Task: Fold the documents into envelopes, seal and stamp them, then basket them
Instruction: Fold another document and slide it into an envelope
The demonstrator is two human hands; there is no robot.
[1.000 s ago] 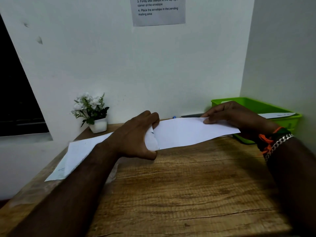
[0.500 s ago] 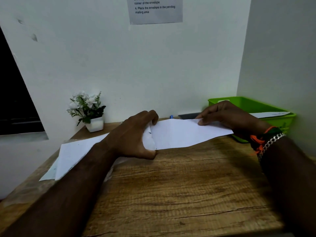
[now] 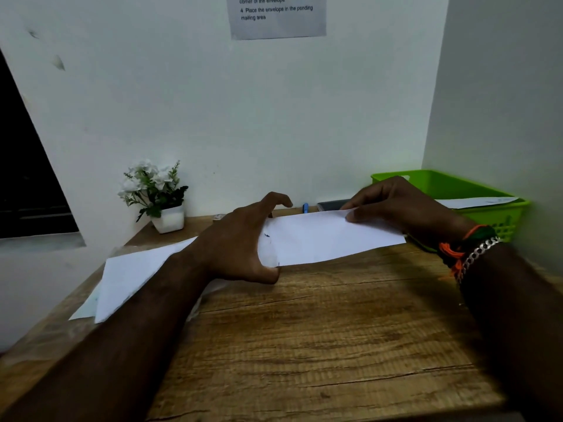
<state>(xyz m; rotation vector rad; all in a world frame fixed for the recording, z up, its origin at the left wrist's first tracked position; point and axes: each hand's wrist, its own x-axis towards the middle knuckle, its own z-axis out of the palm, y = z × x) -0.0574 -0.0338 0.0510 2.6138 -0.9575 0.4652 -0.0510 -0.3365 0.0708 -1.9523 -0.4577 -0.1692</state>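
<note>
I'm early in this one, I'd say: the long white folded sheet of paper [image 3: 329, 237] lies across the far side of the wooden desk [image 3: 320, 345], not yet sealed or stamped as far as I can see. One white envelope [image 3: 475, 202] already rests in the green plastic basket [image 3: 451, 185]. My left hand [image 3: 240, 242] pinches the sheet's left end, index lifted; my right hand [image 3: 399, 205] pinches its far edge.

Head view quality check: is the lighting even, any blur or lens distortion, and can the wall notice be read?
Head view: dim, soft light with a greenish cast, no glare; both forearms read very dark; the window edge and the wall corner lean, wide-angle distortion; the folded paper is sharp enough; the wall notice is cropped at the top, its last line legible.
</note>
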